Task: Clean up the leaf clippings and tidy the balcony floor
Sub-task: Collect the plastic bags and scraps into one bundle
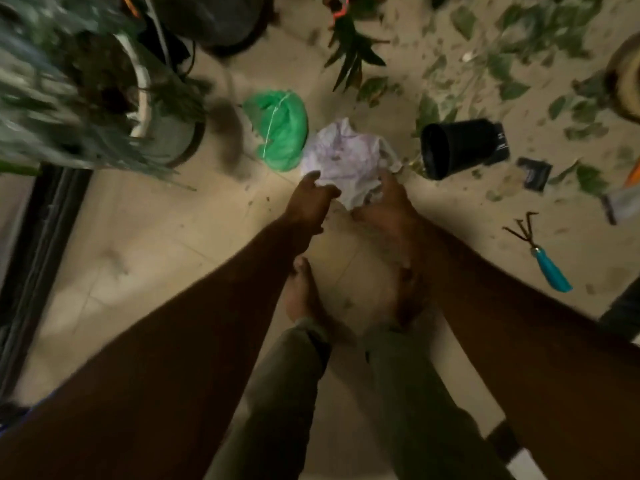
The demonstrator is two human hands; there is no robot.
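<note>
Beige tiled floor (145,244), dim light, frame blurred throughout. Potted plant (69,91), far left: grey-green drooping foliage, dark soil, pale pot. Second dark pot (214,19) at the top edge, partly cut off. Leaf clippings (512,88): scattered widely across the upper right of the floor, green pieces mixed with small dark debris; a larger cut stem (353,53) with long narrow leaves lies at top centre. Two bare feet (304,296) and grey-green trouser legs, bottom centre. White bag (346,157), crumpled, faint purple marks, on the floor at centre, just ahead of the feet. Green bag (280,129), bunched, touching the white bag's left side. Black pot (457,147), tipped on its side, mouth facing left, just right of the white bag. Left hand (311,195): fingers curled at the white bag's near left edge; whether it grips the plastic cannot be told. Right hand (388,199): fingers bent onto the bag's near right edge, apparently pinching it; blur leaves the grip uncertain. Hand rake (536,251), teal handle, dark prongs, at right, well apart from the bags. Small dark packet (535,173) near the black pot.
</note>
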